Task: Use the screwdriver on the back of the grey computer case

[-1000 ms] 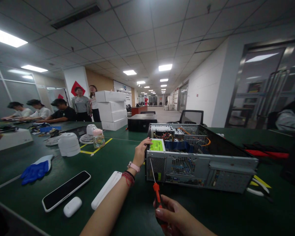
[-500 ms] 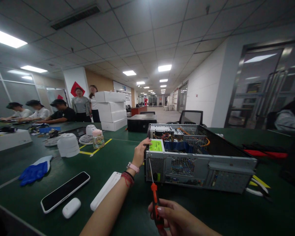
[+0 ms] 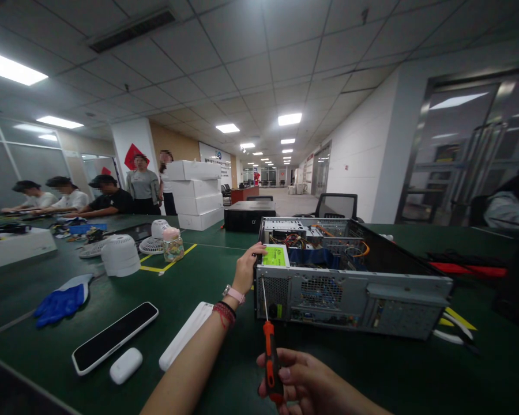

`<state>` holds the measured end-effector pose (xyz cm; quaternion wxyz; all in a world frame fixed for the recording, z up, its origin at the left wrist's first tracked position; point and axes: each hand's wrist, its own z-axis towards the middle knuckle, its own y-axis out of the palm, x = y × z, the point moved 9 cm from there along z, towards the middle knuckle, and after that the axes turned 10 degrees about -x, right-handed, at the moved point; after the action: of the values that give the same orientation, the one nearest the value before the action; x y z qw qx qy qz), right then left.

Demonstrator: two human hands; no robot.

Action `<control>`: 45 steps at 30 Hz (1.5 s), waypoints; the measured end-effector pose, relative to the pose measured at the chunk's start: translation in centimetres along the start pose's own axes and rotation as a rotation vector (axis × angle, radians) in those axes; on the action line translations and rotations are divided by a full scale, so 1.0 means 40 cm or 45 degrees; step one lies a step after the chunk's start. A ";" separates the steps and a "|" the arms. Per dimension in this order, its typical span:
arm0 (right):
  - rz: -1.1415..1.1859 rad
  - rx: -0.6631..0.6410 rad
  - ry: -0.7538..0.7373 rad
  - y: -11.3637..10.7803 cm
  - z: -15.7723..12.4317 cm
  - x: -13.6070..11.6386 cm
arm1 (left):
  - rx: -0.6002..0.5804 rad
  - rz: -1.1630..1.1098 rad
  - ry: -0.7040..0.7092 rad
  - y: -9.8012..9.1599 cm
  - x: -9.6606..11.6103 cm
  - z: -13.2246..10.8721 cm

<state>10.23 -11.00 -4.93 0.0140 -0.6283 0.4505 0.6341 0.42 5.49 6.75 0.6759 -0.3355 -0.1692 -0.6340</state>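
An open computer case (image 3: 404, 279) lies on its side on the green table, its rear panel facing me. My left hand (image 3: 246, 268) holds the case's left rear corner, fingers bent over the top beside the power supply (image 3: 274, 256) with its bright green label. In my right hand (image 3: 300, 380) is a red and black screwdriver (image 3: 270, 357), its handle between thumb and fingers. The thin shaft points up and its tip meets the rear panel near the upper left corner of the power supply grille. Whether a screw sits under the tip is too small to tell.
Left of my arm lie a phone (image 3: 115, 337), a white earbud case (image 3: 126, 365), a long white box (image 3: 185, 335) and a blue glove (image 3: 63, 300). White fan parts (image 3: 120, 255) and a jar (image 3: 173, 246) stand farther back. White-handled pliers (image 3: 452, 333) lie right of the case.
The screwdriver's handle has turned and shifted slightly left and up, and my right fingers have moved on it. My left hand and the case stay in place.
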 end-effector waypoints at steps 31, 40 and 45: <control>-0.125 0.043 0.003 -0.019 0.006 0.004 | -0.018 0.000 0.033 0.001 -0.002 -0.001; 0.053 0.045 0.055 -0.016 0.003 0.012 | -0.011 0.007 0.035 0.000 -0.009 0.000; 0.128 -0.050 0.036 0.001 0.001 0.003 | -0.005 0.008 0.016 -0.001 -0.010 0.000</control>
<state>10.13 -11.06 -5.02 -0.0364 -0.6139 0.4692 0.6337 0.31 5.80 6.51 0.6783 -0.3334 -0.1628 -0.6342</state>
